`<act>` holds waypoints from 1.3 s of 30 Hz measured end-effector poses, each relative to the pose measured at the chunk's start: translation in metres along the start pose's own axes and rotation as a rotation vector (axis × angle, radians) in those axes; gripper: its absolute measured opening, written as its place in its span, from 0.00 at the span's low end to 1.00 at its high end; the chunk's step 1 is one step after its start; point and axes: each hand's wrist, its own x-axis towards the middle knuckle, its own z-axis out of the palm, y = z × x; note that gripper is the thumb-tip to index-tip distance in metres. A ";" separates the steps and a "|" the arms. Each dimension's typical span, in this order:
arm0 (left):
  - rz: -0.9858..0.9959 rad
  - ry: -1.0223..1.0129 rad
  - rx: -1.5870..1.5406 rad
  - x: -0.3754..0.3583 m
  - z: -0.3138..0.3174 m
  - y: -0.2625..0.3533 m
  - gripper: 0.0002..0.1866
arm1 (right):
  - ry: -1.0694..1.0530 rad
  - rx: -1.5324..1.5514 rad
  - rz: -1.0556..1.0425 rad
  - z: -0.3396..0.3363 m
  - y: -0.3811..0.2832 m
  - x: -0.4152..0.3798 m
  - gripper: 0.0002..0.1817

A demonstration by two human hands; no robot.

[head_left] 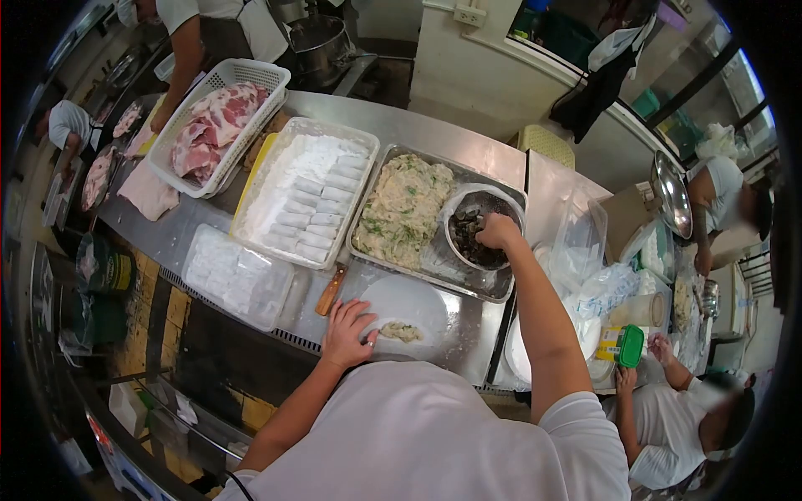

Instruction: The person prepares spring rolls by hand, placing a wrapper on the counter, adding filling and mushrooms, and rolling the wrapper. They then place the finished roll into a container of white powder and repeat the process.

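My left hand (347, 336) lies flat on the steel worktop with its fingers apart, at the left edge of a round, translucent wrapper (409, 302). A small heap of pale filling with green bits (401, 332) sits on the wrapper's near part. My right hand (499, 232) reaches into a bowl (515, 205) of dark, chopped-looking pieces (464, 225). Its fingers are bunched together, and their tips are hidden among the pieces. The bowl stands in the right part of a metal tray (434, 274), beside a large mass of the same pale-green filling (405, 209).
A wooden-handled knife (332, 290) lies left of the wrapper. Further left are a tub of white rolls in powder (313, 209), a lidded plastic container (234, 275) and a basket (188, 185) of raw meat (219, 129). Co-workers (668, 426) stand on both sides.
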 end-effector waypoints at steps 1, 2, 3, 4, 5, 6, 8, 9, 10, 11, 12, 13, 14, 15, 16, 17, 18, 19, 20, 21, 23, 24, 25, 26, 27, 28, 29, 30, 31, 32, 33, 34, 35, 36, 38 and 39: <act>0.003 0.004 -0.002 0.000 0.000 0.000 0.19 | 0.002 -0.002 -0.026 -0.001 0.000 -0.003 0.20; 0.006 0.007 -0.004 0.000 0.000 0.000 0.19 | 0.004 -0.005 -0.053 -0.003 0.000 -0.005 0.20; 0.008 0.011 -0.006 0.000 0.001 -0.001 0.19 | 0.030 0.000 -0.061 -0.001 0.001 -0.007 0.20; 0.008 0.011 -0.005 -0.001 0.001 -0.002 0.19 | 0.055 0.005 -0.070 0.000 0.001 -0.008 0.19; 0.010 0.010 -0.004 -0.001 0.002 -0.003 0.19 | 0.080 0.011 -0.079 0.002 0.001 -0.009 0.18; 0.011 0.009 -0.004 -0.001 0.001 -0.003 0.19 | 0.146 0.018 -0.061 0.007 0.004 -0.007 0.17; 0.015 0.017 -0.004 -0.001 0.002 -0.002 0.19 | 0.276 0.034 -0.022 0.017 0.010 -0.002 0.15; 0.018 0.020 -0.005 -0.001 0.002 -0.002 0.19 | 0.313 0.100 -0.046 0.014 0.011 -0.008 0.12; 0.020 0.023 -0.004 -0.001 0.002 -0.002 0.19 | 0.350 0.167 -0.070 0.005 0.011 -0.017 0.11; 0.023 0.027 -0.003 -0.001 0.002 -0.002 0.19 | 0.387 0.233 -0.095 -0.004 0.010 -0.027 0.10; 0.025 0.031 -0.002 -0.002 0.002 -0.002 0.19 | 0.364 0.441 -0.030 -0.011 0.007 -0.037 0.08; 0.022 0.030 -0.002 -0.002 0.002 -0.002 0.19 | 0.338 0.649 0.036 -0.016 0.003 -0.048 0.07; 0.020 0.028 -0.003 -0.003 0.002 -0.002 0.19 | 0.308 0.857 0.104 -0.020 -0.001 -0.059 0.07; 0.017 0.026 -0.004 -0.003 0.003 -0.003 0.19 | 0.260 1.065 0.087 -0.020 -0.001 -0.068 0.06; 0.022 0.027 -0.003 -0.003 0.004 -0.004 0.19 | 0.206 1.274 0.068 -0.019 -0.002 -0.077 0.06; 0.027 0.027 -0.003 -0.003 0.005 -0.005 0.19 | 0.148 1.481 0.051 -0.016 -0.003 -0.088 0.07; 0.030 0.025 -0.003 -0.004 0.006 -0.007 0.19 | 0.099 1.508 0.020 -0.014 -0.009 -0.102 0.07; 0.034 0.027 -0.002 -0.004 0.005 -0.007 0.19 | 0.049 1.535 -0.009 -0.010 -0.019 -0.118 0.08; 0.037 0.027 -0.002 -0.004 0.005 -0.007 0.19 | -0.004 1.562 -0.036 -0.006 -0.030 -0.132 0.09; 0.041 0.027 -0.001 -0.004 0.006 -0.008 0.19 | -0.074 1.385 -0.057 -0.005 -0.041 -0.146 0.09; 0.045 0.028 0.001 -0.006 0.008 -0.011 0.19 | -0.206 1.030 -0.101 0.002 -0.063 -0.170 0.10; 0.049 0.030 0.000 -0.006 0.009 -0.011 0.19 | -0.169 0.875 -0.190 0.022 -0.070 -0.175 0.11; 0.049 0.026 0.000 -0.007 0.008 -0.011 0.19 | -0.130 0.718 -0.277 0.042 -0.077 -0.181 0.12; 0.050 0.023 -0.002 -0.006 0.007 -0.010 0.19 | -0.115 0.607 -0.328 0.050 -0.091 -0.191 0.13; 0.051 0.022 -0.003 -0.006 0.006 -0.009 0.19 | -0.100 0.495 -0.378 0.056 -0.106 -0.199 0.13; 0.054 0.023 -0.002 -0.006 0.006 -0.009 0.19 | -0.116 0.454 -0.402 0.070 -0.118 -0.200 0.14; 0.056 0.025 -0.001 -0.006 0.007 -0.010 0.19 | -0.132 0.412 -0.427 0.084 -0.129 -0.200 0.14; 0.058 0.027 0.003 -0.007 0.007 -0.010 0.19 | -0.096 0.417 -0.407 0.094 -0.142 -0.207 0.13; 0.054 0.026 -0.006 -0.007 0.006 -0.010 0.19 | -0.076 0.396 -0.420 0.101 -0.148 -0.209 0.12; 0.048 0.025 -0.014 -0.007 0.005 -0.010 0.20 | -0.057 0.376 -0.434 0.108 -0.153 -0.211 0.11; 0.041 0.024 -0.023 -0.008 0.005 -0.010 0.21 | -0.039 0.356 -0.449 0.107 -0.158 -0.213 0.11; 0.045 0.026 -0.025 -0.008 0.006 -0.010 0.21 | -0.041 0.334 -0.416 0.104 -0.159 -0.216 0.10; 0.049 0.029 -0.026 -0.007 0.006 -0.011 0.20 | -0.042 0.312 -0.384 0.100 -0.158 -0.220 0.09; 0.052 0.032 -0.027 -0.008 0.006 -0.011 0.20 | -0.044 0.290 -0.352 0.095 -0.158 -0.224 0.09; 0.056 0.036 -0.025 -0.008 0.005 -0.011 0.20 | -0.008 0.282 -0.395 0.104 -0.153 -0.224 0.08; 0.060 0.038 -0.025 -0.007 0.005 -0.011 0.20 | 0.011 0.279 -0.415 0.110 -0.150 -0.223 0.08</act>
